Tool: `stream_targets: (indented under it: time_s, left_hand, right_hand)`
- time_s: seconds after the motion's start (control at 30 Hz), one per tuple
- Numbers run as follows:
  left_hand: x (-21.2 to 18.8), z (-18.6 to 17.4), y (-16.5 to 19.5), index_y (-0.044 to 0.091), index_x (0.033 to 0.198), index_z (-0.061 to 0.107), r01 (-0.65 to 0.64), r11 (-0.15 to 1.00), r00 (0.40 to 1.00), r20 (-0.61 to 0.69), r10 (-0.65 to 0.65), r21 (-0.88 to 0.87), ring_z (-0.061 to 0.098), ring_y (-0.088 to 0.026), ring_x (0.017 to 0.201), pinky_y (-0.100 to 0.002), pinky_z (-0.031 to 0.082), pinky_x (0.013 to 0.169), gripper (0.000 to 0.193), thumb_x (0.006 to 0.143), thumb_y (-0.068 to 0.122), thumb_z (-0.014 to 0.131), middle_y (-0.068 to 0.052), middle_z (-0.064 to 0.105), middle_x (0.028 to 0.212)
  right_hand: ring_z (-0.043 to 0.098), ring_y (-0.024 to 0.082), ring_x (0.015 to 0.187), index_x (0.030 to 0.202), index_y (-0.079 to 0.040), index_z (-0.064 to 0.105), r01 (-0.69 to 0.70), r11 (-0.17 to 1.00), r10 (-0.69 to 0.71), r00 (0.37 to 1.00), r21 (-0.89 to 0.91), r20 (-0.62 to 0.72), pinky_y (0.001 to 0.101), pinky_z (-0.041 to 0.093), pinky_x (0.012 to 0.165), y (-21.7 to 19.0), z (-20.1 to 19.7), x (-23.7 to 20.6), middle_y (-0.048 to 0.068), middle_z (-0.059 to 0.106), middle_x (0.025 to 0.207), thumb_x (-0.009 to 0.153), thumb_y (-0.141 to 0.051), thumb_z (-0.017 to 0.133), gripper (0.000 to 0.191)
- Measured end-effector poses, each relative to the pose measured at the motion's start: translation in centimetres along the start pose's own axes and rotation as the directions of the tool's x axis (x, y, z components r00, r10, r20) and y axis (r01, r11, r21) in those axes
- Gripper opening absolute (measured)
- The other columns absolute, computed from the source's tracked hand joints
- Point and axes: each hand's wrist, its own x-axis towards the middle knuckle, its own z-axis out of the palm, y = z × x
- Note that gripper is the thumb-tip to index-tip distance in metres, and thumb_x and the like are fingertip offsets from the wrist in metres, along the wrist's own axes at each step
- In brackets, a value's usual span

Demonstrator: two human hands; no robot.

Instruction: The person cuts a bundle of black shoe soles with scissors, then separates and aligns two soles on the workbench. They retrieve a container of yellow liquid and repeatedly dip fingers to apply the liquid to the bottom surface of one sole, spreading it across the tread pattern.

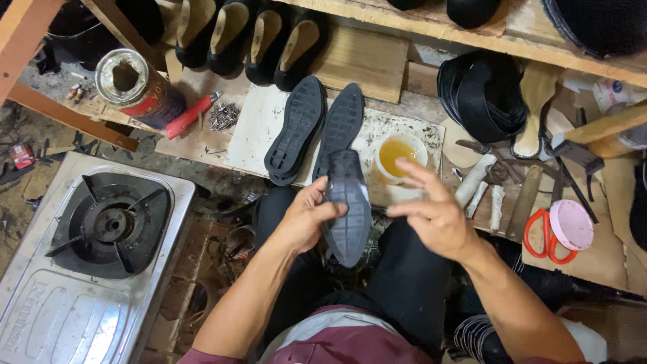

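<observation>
Hiding the sole's (347,205) left edge, left-hand fingers (322,210) clamp it; blurred right-hand fingers (418,178) spread apart.

It was a small shoemaker's workshop. Black rubber soles (317,131) lay on a worn, glue-stained tabletop (249,128) beside a cup of yellow glue (399,156), a heap of small nails (224,116), red-handled scissors (544,236) and a battered tin can (131,84). Half-made black shoes (253,37) lined a rough wooden shelf (472,37), and a gas stove (101,236) stood on the dirty floor.
</observation>
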Motion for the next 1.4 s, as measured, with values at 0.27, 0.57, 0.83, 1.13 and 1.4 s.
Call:
stream_targets:
  time_s: [0.27,0.57,0.83,1.13,1.4]
  left_hand:
    - [0.1,0.6,-1.2,0.002,0.137,0.057,0.016,0.985,1.0,0.004,-0.017,0.173,0.067,-0.014,0.102,-0.031,0.055,0.092,0.06,0.08,-0.017,0.065,-0.006,0.07,0.114]
    - [-0.6,-0.3,0.4,0.002,0.139,0.056,0.025,0.985,0.999,-0.043,-0.017,0.173,0.068,-0.014,0.103,-0.032,0.055,0.093,0.061,0.081,-0.015,0.063,-0.006,0.071,0.115]
    - [0.1,0.7,1.0,0.002,0.138,0.057,0.025,0.991,0.997,0.074,-0.035,0.134,0.067,-0.015,0.106,-0.031,0.054,0.096,0.058,0.082,-0.012,0.063,-0.007,0.071,0.117]
    - [0.0,2.0,1.3,0.001,0.138,0.057,0.006,0.981,0.984,0.175,-0.041,0.194,0.064,-0.012,0.109,-0.029,0.052,0.099,0.058,0.083,-0.014,0.063,-0.004,0.068,0.121]
    - [0.7,1.7,1.7,0.004,0.147,0.048,-0.03,0.988,0.997,0.078,0.018,0.15,0.065,-0.013,0.112,-0.029,0.052,0.099,0.071,0.081,-0.015,0.063,-0.004,0.067,0.123]
  right_hand:
    - [0.03,0.044,0.149,0.119,-0.006,0.075,-0.208,0.789,0.21,0.976,-0.578,-0.065,0.0592,0.031,0.117,3.0,-0.7,2.8,0.021,0.036,0.161,0.076,-0.036,0.083,0.054]
    - [0.026,0.039,0.154,0.1,-0.011,0.079,-0.244,0.772,0.273,0.961,-0.586,-0.04,0.0582,0.026,0.121,5.4,-1.8,2.0,0.009,0.037,0.161,0.077,-0.039,0.083,0.037]
    - [0.033,0.041,0.153,0.121,-0.005,0.072,-0.045,0.998,0.045,0.999,-0.041,0.001,0.05,0.038,0.121,-0.3,0.1,-0.6,0.026,0.028,0.164,0.08,-0.016,0.075,0.043]
    - [0.029,0.041,0.155,0.122,-0.021,0.074,0.116,0.937,-0.152,0.985,-0.33,-0.084,0.048,0.043,0.121,-0.1,0.7,0.6,0.024,0.023,0.166,0.085,0.002,0.07,0.044]
    - [0.032,0.038,0.158,0.122,-0.018,0.072,-0.006,0.998,0.011,0.997,0.069,-0.074,0.0515,0.045,0.122,-0.2,0.9,-0.2,0.019,0.025,0.17,0.088,0.009,0.065,0.044]
